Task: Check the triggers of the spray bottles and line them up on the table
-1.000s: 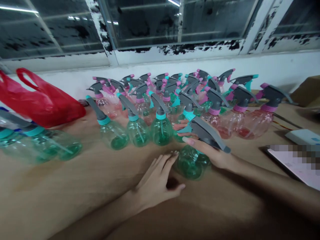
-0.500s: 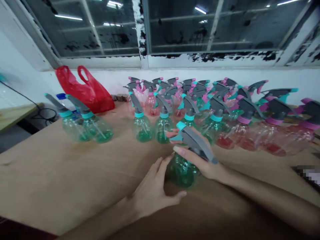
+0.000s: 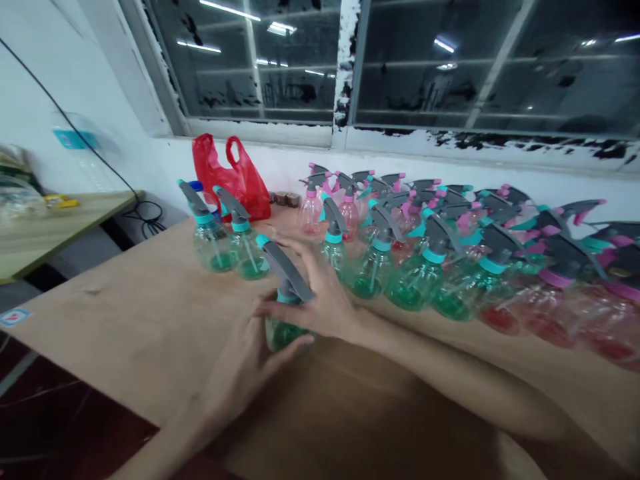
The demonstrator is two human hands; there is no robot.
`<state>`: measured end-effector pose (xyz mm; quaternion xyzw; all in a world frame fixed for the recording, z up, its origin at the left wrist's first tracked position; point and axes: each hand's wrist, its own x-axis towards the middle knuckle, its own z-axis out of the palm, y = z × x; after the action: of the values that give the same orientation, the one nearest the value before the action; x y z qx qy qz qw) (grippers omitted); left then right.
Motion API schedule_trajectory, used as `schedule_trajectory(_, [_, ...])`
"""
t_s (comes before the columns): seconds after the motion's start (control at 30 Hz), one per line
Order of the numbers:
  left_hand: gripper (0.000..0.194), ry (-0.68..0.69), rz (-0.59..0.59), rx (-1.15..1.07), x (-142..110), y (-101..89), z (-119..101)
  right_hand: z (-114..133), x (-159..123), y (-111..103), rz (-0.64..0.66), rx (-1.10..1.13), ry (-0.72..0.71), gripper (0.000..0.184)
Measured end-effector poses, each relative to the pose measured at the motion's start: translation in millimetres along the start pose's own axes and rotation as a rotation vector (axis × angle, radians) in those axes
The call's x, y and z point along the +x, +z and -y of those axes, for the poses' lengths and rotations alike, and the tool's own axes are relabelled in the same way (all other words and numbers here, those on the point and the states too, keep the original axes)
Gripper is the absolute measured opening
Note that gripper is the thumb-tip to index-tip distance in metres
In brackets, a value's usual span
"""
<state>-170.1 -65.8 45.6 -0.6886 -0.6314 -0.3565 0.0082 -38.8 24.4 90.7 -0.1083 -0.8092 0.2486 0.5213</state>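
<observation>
A green spray bottle [image 3: 283,331] with a grey trigger head and teal nozzle stands on the brown table [image 3: 150,313] between my hands. My left hand [image 3: 247,363] cups its base from the near side, thumb against the bottle. My right hand [image 3: 320,300] wraps round its neck and trigger head from the right. Two more green spray bottles [image 3: 227,243] stand apart just beyond it on the left. A crowd of several green and pink spray bottles [image 3: 430,253] fills the table to the right, up to the wall.
A red plastic bag [image 3: 230,177] lies against the white wall at the back left. A lower side table [image 3: 45,227] with a black cable stands at the far left. The table's near left edge drops to a dark floor. Windows run along the back.
Both hands have slid the green spray bottle leftward across the table, away from the crowd and close to the two separate bottles. The view has swung left.
</observation>
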Motion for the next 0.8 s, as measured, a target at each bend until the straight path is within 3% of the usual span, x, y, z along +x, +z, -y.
schedule_trajectory(0.07, [0.053,0.046,0.013,0.024,9.3,-3.3,16.4,-1.8,5.1,-9.8,0.018,-0.087,-0.083,0.069])
schedule_trajectory(0.13, [0.055,0.083,-0.1,0.084,19.8,-1.1,34.1,-2.7,10.2,-24.3,0.001,-0.195,-0.096,0.056])
schedule_trajectory(0.23, [0.061,0.087,-0.155,0.101,35.6,9.8,55.8,-5.6,22.3,-47.0,-0.147,-0.42,-0.105,0.028])
schedule_trajectory(0.3, [0.065,0.117,-0.174,0.135,45.6,17.7,63.2,-9.4,33.1,-58.7,-0.205,-0.579,-0.093,0.026])
schedule_trajectory(0.43, [0.072,0.114,-0.181,0.249,63.3,24.9,60.7,-19.4,53.0,-69.1,-0.125,-0.903,0.099,0.038])
schedule_trajectory(0.57, [0.065,0.081,-0.123,0.35,77.4,20.7,48.3,-29.9,63.7,-66.6,0.011,-1.139,0.227,0.05])
schedule_trajectory(0.67, [0.06,0.055,-0.111,0.403,85.3,17.7,40.6,-38.2,66.8,-61.6,0.097,-1.229,0.277,0.058])
schedule_trajectory(0.8, [0.058,0.024,-0.1,0.474,93.2,17.6,36.6,-47.0,68.0,-56.1,0.194,-1.221,0.294,0.053])
